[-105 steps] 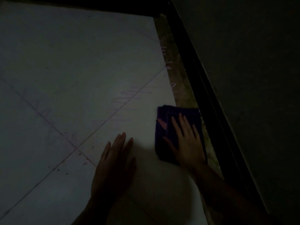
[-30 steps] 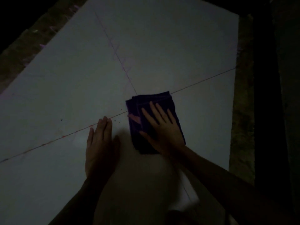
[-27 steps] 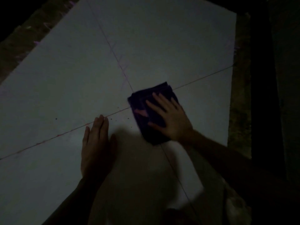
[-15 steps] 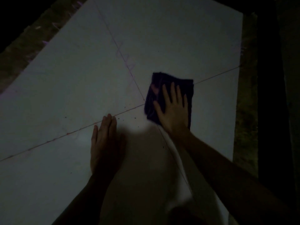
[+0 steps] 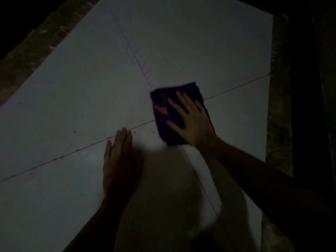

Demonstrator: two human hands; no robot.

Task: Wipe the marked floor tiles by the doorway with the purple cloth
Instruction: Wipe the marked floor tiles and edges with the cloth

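Note:
The scene is dim. A folded purple cloth (image 5: 163, 110) lies flat on the white floor tiles (image 5: 72, 99), over the spot where two grout lines cross. My right hand (image 5: 190, 122) presses on the cloth with fingers spread, covering its right half. My left hand (image 5: 120, 164) rests flat on the tile to the left and nearer me, fingers together, holding nothing. Faint purple marks (image 5: 140, 66) run along the grout line just beyond the cloth. Small dark specks (image 5: 135, 132) dot the tile between my hands.
A dark speckled stone strip (image 5: 280, 106) borders the tiles on the right, with a black door frame (image 5: 303, 88) beyond it. Another mottled strip (image 5: 36, 48) with purple marks runs along the far left edge. My shadow darkens the near tiles.
My right hand has slid the cloth back leftward and a little nearer over the grout crossing, and turned it. My left hand has stayed planted on the tile.

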